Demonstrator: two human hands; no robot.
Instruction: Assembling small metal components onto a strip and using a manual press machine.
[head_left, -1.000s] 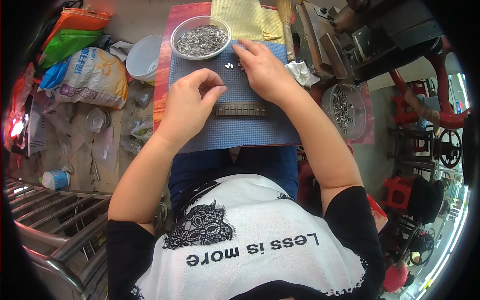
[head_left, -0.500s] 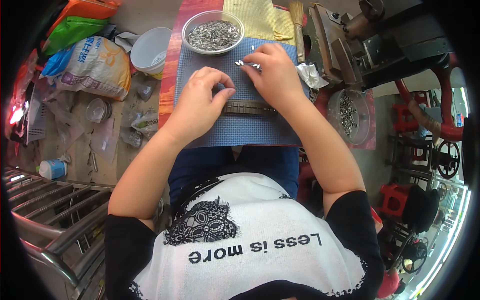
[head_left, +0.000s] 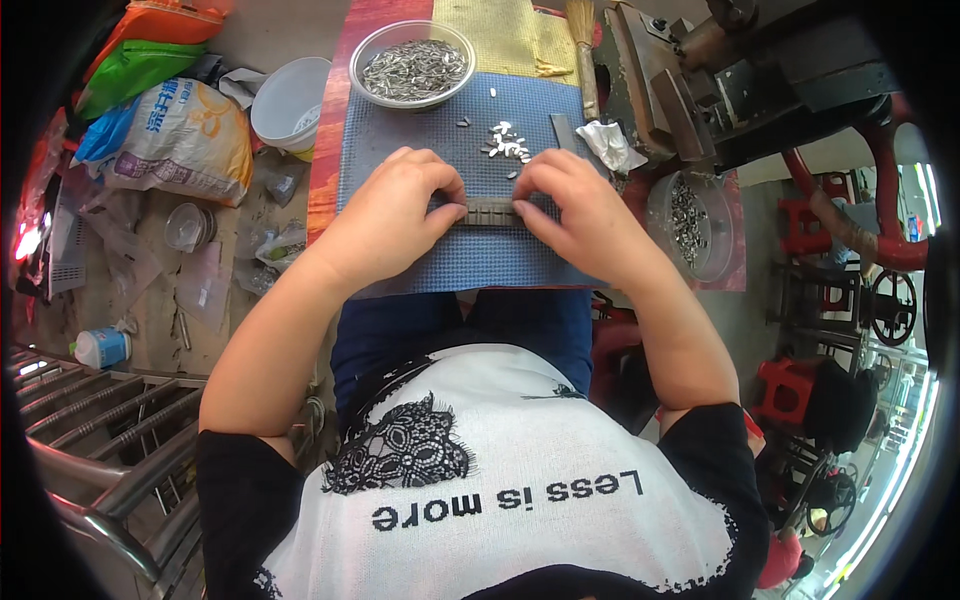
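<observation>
A dark slotted metal bar lies crosswise on a blue textured mat. My left hand is closed at the bar's left end, thumb on the near side and fingers curled on the far side. At its other end my right hand pinches thumb and fingertips close together over the slots; anything between them is too small to make out. Just beyond, small white and silvery slender pieces lie in a loose pile. A clear round bowl at the far left of the mat holds many similar metal pieces.
Right of the mat are a flat grey strip, crumpled white tissue, a brush and a clear dish of metal bits. A heavy machine stands at the far right. Left are a white bucket and a filled sack.
My right hand has moved from the loose pile back toward me, down to the bar, uncovering the pile. My left hand stays at the bar's left end. The view has shifted slightly.
</observation>
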